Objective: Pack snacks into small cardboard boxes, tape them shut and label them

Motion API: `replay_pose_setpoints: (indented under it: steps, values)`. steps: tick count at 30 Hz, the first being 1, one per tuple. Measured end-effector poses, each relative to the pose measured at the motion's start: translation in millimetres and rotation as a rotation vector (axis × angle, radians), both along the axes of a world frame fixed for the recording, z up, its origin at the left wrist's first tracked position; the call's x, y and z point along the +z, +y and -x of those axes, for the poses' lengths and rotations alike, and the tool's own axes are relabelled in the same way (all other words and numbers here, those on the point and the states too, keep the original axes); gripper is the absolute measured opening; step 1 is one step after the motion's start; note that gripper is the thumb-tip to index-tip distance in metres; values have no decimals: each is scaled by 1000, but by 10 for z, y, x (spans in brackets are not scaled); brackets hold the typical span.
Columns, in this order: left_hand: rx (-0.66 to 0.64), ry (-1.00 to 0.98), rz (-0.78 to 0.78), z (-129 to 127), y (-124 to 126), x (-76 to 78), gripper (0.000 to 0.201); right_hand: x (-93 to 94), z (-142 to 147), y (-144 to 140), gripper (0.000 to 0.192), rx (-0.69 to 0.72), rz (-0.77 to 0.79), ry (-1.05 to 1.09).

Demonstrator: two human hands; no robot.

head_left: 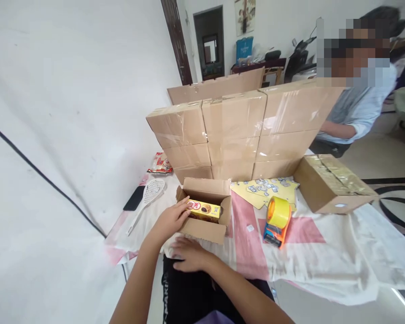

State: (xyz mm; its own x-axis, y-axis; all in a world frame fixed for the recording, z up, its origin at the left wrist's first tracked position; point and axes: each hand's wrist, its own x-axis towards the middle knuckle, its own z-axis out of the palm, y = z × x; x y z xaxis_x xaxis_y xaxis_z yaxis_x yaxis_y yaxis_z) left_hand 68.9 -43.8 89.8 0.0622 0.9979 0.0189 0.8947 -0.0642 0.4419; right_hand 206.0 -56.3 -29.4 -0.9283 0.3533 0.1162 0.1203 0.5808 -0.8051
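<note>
A small open cardboard carton (205,231) stands near the table's front edge, its flaps folded out. Inside it lies a yellow snack box (205,211) with red and white printing and a round picture. My left hand (172,219) reaches over the carton's left side, its fingers closed over the left end of the yellow box and hiding that end. Lower down, my right hand (191,255) rests at the cloth's front edge below the carton, fingers apart and holding nothing. To the right of the carton is an orange and blue tape dispenser (277,222) with a yellow tape roll.
Taped cartons (234,130) form a wall behind. A closed carton (335,184) stands at right, beside yellow sheets (266,191) with stickers. On the left are a white slotted ladle (151,191), a black phone (134,199) and a red packet (161,163). Another person (371,103) stands behind.
</note>
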Motion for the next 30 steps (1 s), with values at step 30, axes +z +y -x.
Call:
replay_pose_setpoints:
  steps: [30]
  values:
    - [-123, 182, 141, 151, 387, 199, 37, -646, -2253, -696, 92, -935, -638, -438]
